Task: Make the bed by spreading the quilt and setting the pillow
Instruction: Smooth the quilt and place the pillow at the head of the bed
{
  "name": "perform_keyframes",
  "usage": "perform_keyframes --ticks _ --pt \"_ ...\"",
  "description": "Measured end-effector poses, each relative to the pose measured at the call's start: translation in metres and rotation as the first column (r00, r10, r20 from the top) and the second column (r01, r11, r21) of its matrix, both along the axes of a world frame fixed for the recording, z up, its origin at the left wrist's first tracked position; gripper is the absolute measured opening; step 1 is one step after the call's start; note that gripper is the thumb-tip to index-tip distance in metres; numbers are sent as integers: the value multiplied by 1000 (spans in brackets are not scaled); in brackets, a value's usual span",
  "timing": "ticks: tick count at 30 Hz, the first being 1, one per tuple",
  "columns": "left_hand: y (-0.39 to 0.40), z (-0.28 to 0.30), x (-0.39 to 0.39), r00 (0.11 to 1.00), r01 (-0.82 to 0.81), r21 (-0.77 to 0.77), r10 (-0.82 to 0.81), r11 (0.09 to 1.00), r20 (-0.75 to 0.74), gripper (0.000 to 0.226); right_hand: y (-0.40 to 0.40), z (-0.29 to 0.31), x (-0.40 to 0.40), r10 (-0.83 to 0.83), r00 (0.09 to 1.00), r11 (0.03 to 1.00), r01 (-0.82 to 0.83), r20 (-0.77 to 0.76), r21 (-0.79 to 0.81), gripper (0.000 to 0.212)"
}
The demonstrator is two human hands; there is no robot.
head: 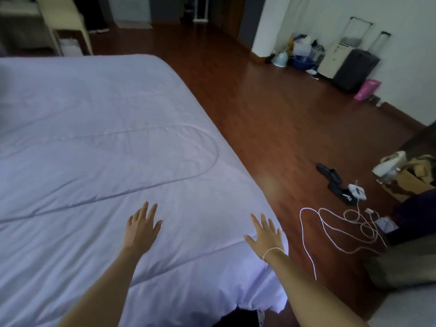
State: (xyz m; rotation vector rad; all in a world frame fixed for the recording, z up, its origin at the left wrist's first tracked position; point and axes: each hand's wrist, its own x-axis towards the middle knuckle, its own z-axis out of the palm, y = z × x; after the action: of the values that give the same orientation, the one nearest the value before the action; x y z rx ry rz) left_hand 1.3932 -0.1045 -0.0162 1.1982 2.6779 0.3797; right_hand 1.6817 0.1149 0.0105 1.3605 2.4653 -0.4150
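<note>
Head view, flat hands [141, 228] [265, 234] near quilt [99, 128] edge

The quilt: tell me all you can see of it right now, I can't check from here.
The quilt is pale lilac, soft padded fabric with long curved stitch lines. It lies spread almost flat over the bed, lightly creased, its right edge draping toward the wooden floor and its near corner hanging by the person's legs. The left hand and right hand lie over it near that corner, fingers straight and spread, gripping nothing; true contact is unclear. No pillow is in view.
</note>
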Motion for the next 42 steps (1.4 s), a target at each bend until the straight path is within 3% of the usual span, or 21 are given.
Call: perform_keyframes --ticks 4,9,12,16,18,21,24,26,27,30,32,35,38,40,42 --pt "11 -36 64 977 -158 -108 172 981 126 51 61 -33 16 126 990 988 -119 70 -97 81" --pt "15 -89 156 962 -207 -260 244 943 120 66 110 -76 39 350 928 927 -324 127 -192 91" --pt "29 -95 194 938 -280 -265 322 923 128 79 118 -99 51 462 880 873 -431 107 -226 103" --pt "30 -105 238 974 -174 -324 210 930 80 101 117 -127 65 491 870 854 -489 -36 -180 117" --pt "31 -114 244 978 -170 -352 200 920 50 98 115 -142 74 516 852 840 -523 -90 -144 121" --pt "37 -118 247 978 -201 -377 208 904 -23 78 114 -157 83 521 843 842 -533 -135 -82 112" --pt "38 -124 255 977 -197 -305 162 932 -137 86 113 -156 83 554 823 831 -557 -125 21 101" --pt "41 -126 262 964 -212 -258 158 943 -214 79 119 -157 87 598 794 802 -593 -111 76 97" --pt "43 -128 266 965 -202 -246 150 948 -214 80 126 -158 91 621 776 784 -613 -109 100 95" --pt "53 -127 287 991 -132 -272 116 953 -73 114 148 -151 104 677 729 735 -665 -102 128 87" --pt "64 -128 302 993 -118 -289 120 950 -10 122 161 -146 117 737 673 674 -726 -59 140 83" --pt "82 -130 312 993 -117 -303 122 946 -4 105 175 -145 131 773 634 630 -763 -23 146 85" --pt "84 -129 309 991 -110 -231 89 967 -103 50 178 -150 126 700 705 713 -697 -110 75 88" --pt "81 -126 295 988 -105 -156 85 982 -131 51 174 -148 114 674 727 737 -675 -131 51 73" --pt "86 -122 268 975 -157 -96 139 983 -176 51 160 -141 88 683 718 730 -672 -135 123 63"
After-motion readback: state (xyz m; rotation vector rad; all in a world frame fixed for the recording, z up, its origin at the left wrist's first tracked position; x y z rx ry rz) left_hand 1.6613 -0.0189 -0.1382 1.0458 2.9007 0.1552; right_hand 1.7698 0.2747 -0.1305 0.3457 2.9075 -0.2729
